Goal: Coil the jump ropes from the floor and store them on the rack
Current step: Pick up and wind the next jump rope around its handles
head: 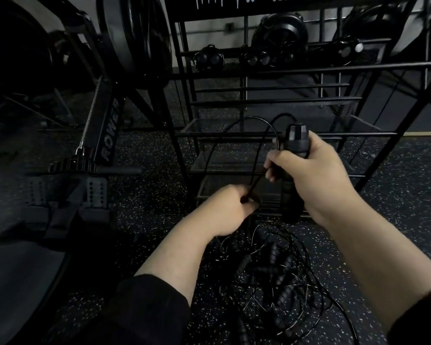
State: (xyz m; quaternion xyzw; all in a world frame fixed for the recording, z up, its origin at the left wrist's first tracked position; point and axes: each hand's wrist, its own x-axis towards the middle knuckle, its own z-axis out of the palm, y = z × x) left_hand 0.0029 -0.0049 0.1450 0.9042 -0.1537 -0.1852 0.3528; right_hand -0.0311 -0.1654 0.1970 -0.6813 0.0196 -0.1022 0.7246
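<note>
We see a jump rope handle (294,155) held upright in front of the rack (259,70), its long axis running near-vertical with the capped end pointing up and slightly away from us. A second stretch of black grip continues below the fist toward the floor. The right hand (306,170) is wrapped round the handle, fingers and thumb curled tight. A thin black cord (237,128) leaves the top of the handle, arches left in a loop and comes back down to the hands. The left hand (224,210), lower and to the left, pinches the cord between curled fingers; the strand between the two hands slants up to the right.

On the speckled floor (147,195), near us and below the hands, we see a tangled pile of jump ropes (271,282), with several black handles lying at mixed angles among loose cord loops.

The rack is a black wire frame with several shelves. Its upper shelf carries dark rounded gear (279,33) and what look like coiled ropes (209,58); detail there is too dim to tell. The lower mesh shelves sit just behind the hands.

To the left stands a rowing machine (107,130) marked ROWER, with footplates (95,192) nearer us. Dark sleeves (147,307) cover both forearms at the near edge.
</note>
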